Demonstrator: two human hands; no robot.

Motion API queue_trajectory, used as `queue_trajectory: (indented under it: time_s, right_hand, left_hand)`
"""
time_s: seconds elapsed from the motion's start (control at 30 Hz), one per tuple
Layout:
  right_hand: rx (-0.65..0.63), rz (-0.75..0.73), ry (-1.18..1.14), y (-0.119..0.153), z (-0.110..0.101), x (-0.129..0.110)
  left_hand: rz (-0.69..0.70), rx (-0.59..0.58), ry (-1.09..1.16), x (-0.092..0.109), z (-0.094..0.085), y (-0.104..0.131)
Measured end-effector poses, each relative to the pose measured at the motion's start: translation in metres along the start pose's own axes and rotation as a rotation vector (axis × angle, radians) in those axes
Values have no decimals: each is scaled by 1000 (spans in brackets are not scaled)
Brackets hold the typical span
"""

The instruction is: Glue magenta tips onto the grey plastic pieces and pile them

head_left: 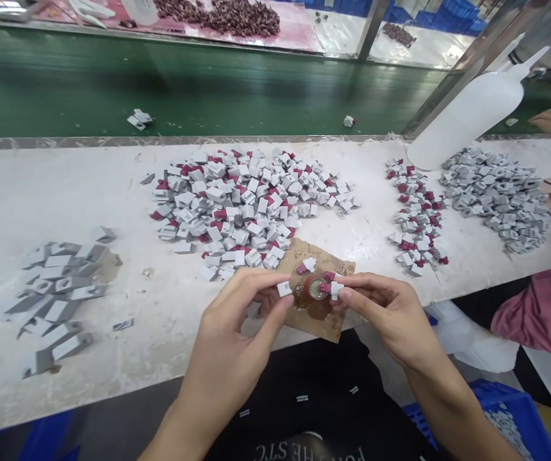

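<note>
The left hand (237,326) pinches a small grey block (284,289) at the brown cardboard (330,328); the right hand (393,314) holds by fingertips a grey-and-maroon part (336,290), near the round dish (314,288). Both pieces seem light and stiff (probably plastic), maybe slippery if wet; their flat grey sides are best for gripping.
</note>
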State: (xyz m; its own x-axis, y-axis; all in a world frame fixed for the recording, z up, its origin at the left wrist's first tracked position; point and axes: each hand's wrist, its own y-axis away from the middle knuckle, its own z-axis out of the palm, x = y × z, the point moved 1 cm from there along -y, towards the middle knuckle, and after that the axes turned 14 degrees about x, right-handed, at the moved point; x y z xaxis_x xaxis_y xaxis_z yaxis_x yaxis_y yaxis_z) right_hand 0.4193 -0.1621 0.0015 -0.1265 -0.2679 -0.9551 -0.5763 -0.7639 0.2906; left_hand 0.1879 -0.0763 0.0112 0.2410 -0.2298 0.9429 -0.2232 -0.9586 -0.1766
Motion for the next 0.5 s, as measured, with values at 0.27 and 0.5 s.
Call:
queue_trajectory:
  time_s: [0.27,0.5]
  right_hand:
    - [-32,33,-141,-2,1,-10]
    - [-87,74,-236,-9,-1,-18]
  left_hand:
    - [-88,-93,81,2,19,-20]
    - [-171,-180,231,8,35,-28]
